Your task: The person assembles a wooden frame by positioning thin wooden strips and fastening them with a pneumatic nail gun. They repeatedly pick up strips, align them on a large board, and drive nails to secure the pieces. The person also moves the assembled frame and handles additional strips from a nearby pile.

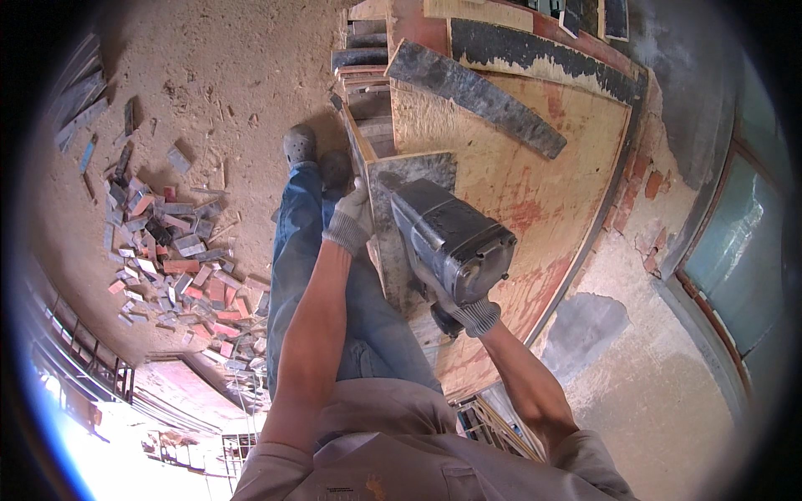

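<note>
A heavy grey power tool (451, 242), probably a nail gun or a saw, is gripped by the gloved right hand (469, 313) at its rear handle, the fingers closed round it, and is pressed against a narrow grey board (399, 217) lying on a large plywood sheet (535, 175). The gloved left hand (351, 219) is laid on the near edge of that board, just beside the nose of the tool; whether it is clenched on the edge or merely resting there cannot be told. The closeness of that hand is judged the chief risk: should the tool kick or slip off the narrow board, the fingers could be struck. The board could also shift under pressure, since no clamp is seen. Scattered brick and wood offcuts (175, 267) lie on the dusty floor (217, 75) near the shoes (301, 146), where footing could be lost.
</note>
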Tool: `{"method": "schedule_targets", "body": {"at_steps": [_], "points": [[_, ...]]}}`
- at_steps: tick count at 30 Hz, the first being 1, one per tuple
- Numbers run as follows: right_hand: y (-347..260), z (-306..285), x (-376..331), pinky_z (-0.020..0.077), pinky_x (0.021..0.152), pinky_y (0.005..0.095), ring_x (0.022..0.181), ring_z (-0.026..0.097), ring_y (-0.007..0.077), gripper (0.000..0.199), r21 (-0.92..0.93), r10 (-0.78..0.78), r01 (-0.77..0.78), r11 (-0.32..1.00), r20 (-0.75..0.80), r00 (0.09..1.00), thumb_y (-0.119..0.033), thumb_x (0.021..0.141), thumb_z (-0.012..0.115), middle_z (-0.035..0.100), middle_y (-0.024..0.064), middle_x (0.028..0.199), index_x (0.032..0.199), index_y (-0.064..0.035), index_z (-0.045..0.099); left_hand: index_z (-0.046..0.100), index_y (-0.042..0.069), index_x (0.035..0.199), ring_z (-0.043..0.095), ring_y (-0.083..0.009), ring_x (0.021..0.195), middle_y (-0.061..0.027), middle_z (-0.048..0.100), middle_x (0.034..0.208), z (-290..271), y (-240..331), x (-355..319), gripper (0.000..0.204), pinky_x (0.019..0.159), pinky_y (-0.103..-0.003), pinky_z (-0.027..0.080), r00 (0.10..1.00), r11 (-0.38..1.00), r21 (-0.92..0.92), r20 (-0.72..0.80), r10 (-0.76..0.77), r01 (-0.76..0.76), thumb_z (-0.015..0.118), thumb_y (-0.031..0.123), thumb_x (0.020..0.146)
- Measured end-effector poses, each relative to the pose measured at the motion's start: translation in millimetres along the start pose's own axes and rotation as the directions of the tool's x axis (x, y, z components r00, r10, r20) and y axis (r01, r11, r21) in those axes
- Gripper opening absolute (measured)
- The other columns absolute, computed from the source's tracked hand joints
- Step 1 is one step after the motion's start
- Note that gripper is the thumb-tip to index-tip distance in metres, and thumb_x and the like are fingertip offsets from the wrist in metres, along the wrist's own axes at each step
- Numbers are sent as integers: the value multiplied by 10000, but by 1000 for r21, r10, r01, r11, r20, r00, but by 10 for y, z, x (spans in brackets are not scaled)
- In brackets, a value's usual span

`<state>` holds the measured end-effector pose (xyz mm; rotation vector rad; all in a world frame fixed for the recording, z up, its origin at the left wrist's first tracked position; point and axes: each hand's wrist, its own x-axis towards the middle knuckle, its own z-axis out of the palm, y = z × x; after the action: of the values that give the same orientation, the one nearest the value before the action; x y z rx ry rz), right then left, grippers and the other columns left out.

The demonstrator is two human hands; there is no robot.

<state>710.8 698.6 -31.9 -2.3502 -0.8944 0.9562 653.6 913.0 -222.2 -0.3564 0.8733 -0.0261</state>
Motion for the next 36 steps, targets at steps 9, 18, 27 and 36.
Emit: {"method": "schedule_targets", "body": {"at_steps": [9, 18, 27, 36], "points": [[116, 174, -165, 485, 625, 238, 737, 555, 69, 222, 226, 420, -433, 873, 104, 901, -157, 970, 720, 635, -16, 937, 1162, -61, 667, 562, 8, 1312, 646, -323, 1153, -176, 656, 1276, -25, 15, 39, 418, 1041, -479, 519, 999, 999, 33, -35, -2, 3, 439, 343, 1094], [11, 122, -164, 526, 762, 266, 903, 592, 101, 328, 284, 442, -460, 841, 129, 888, -146, 957, 731, 629, 2, 1090, 1253, -60, 616, 528, 15, 1370, 608, -320, 1219, -171, 618, 1354, 25, 13, -68, 471, 1087, -481, 475, 997, 994, 90, 30, -70, 67, 389, 379, 1104], [-418, 16, 20, 518, 879, 394, 1013, 639, 252, 399, 846, 497, -361, 393, 135, 857, -264, 925, 629, 665, 153, 1138, 1193, 32, 613, 459, 12, 1458, 580, -336, 1265, -195, 574, 1408, -246, 142, -276, 477, 1104, -492, 459, 996, 980, 197, -80, 44, -28, 378, 327, 1110], [-161, 4, -493, 493, 909, 403, 1035, 619, 251, 338, 168, 480, -538, 826, 291, 828, -261, 976, 632, 664, 108, 1147, 1236, -46, 644, 596, 4, 1336, 705, -215, 922, -132, 714, 1098, 139, 856, -443, 352, 808, -351, 600, 724, 699, 616, -286, 628, -363, 626, 161, 1022]]}}
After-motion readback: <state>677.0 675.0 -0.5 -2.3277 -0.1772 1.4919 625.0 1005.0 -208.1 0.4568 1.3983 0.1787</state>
